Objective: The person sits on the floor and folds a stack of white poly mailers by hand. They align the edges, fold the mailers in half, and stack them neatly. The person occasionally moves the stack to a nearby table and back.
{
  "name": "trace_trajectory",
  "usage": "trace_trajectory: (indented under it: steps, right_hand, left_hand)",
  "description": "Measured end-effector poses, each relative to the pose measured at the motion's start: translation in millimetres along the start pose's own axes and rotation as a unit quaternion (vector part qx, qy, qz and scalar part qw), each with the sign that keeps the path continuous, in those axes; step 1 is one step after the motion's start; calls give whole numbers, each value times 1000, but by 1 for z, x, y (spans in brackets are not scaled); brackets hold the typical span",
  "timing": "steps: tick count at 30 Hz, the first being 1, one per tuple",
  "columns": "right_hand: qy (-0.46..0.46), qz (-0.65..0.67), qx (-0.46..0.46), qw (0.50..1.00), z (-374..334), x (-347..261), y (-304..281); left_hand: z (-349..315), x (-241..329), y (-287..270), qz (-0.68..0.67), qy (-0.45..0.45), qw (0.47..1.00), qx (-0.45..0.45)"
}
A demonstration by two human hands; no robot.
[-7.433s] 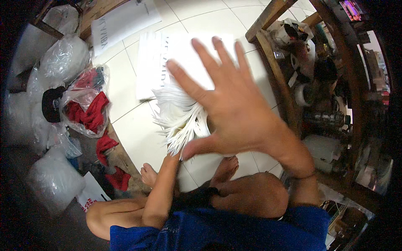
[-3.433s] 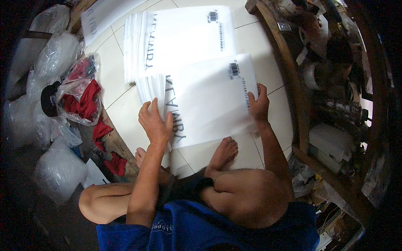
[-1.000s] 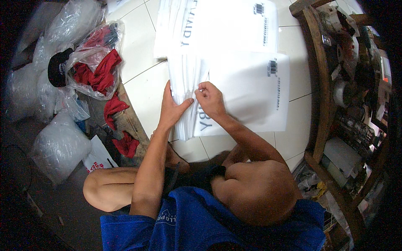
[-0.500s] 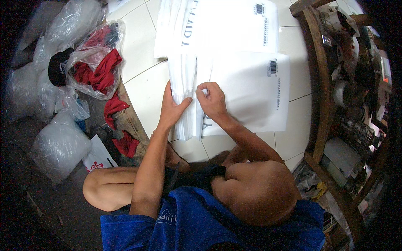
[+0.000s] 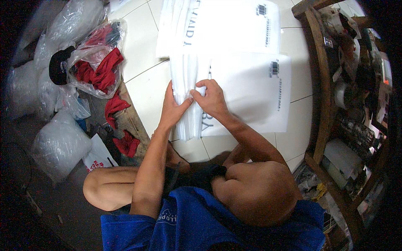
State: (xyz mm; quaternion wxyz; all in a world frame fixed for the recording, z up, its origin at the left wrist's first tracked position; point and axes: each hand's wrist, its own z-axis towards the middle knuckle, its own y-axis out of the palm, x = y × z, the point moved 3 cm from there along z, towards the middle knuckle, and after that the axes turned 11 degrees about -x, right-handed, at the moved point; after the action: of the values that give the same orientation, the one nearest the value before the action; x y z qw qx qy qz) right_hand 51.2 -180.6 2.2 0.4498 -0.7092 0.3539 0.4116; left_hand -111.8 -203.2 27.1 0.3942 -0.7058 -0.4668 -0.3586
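The near stack of white printed sheets (image 5: pixel 251 100) lay on the tiled floor (image 5: pixel 140 88) in front of the person, its left edge showing many loose layers. The sheets looked thin, light and limp — likely slippery against one another and easily creased, so the layered left edge seemed the surest place to take hold, with a broad grip rather than a hard pinch. The left hand (image 5: pixel 175 106) gripped that edge, thumb on top and fingers along the outer side. The right hand (image 5: pixel 212 99) was curled just beside it, thumb touching the layers; whether it pinched a sheet, I could not tell. Beyond, on the far side, lay the far stack (image 5: pixel 234 31). Red cloth (image 5: pixel 106 71) and a black cap (image 5: pixel 59 67) were to the left — a wooden frame (image 5: pixel 321 83) stood to the right.
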Motion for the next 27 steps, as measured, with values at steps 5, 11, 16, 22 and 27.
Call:
trace_trajectory:
  steps: [5, 11, 16, 22, 27]
  right_hand:
    - [-13, 3, -14, 1000, 2, -1, -1]
    - [53, 23, 10, 998, 1, 3, -3]
    - [72, 117, 41, 990, -4, 5, -12]
    - [-76, -53, 75, 993, -12, 4, -17]
    - [-49, -56, 26, 997, -7, -7, -9]
  left_hand:
    - [0, 9, 1, -1, 2, 1000, -6]
    - [0, -2, 0, 20, 1, 1000, 0]
    - [-1, -2, -1, 32, -6, 999, 5]
    - [-3, 0, -2, 37, -33, 999, 8]
    - [-5, 3, -1, 22, -29, 999, 12]
